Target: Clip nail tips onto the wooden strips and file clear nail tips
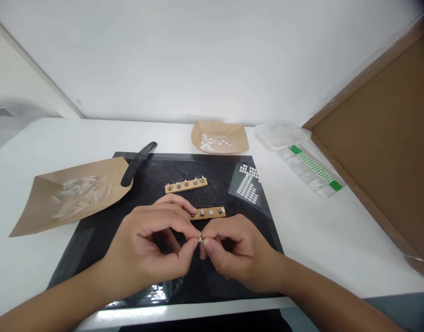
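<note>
My left hand (156, 242) and my right hand (238, 251) meet over the black mat (215, 166). Both pinch at a tiny whitish piece (200, 240) between their fingertips; its shape is too small to make out. Just beyond the fingers lies a tan strip (212, 212) with metal studs and a white dot on it, its left end partly hidden by my left hand. Farther back, another tan strip (186, 186) carries a row of several metal studs with small white tips. A sheet of white oval stickers (248, 184) lies on the mat's right side.
At the left, a brown paper tray (35, 203) holds clear slivers, with a black curved file (138, 163) across its edge. Behind the mat stands a paper tray of white bits (238, 133). Right are a clear container (281, 134), a green-labelled case (315, 168) and a cardboard box (381, 138).
</note>
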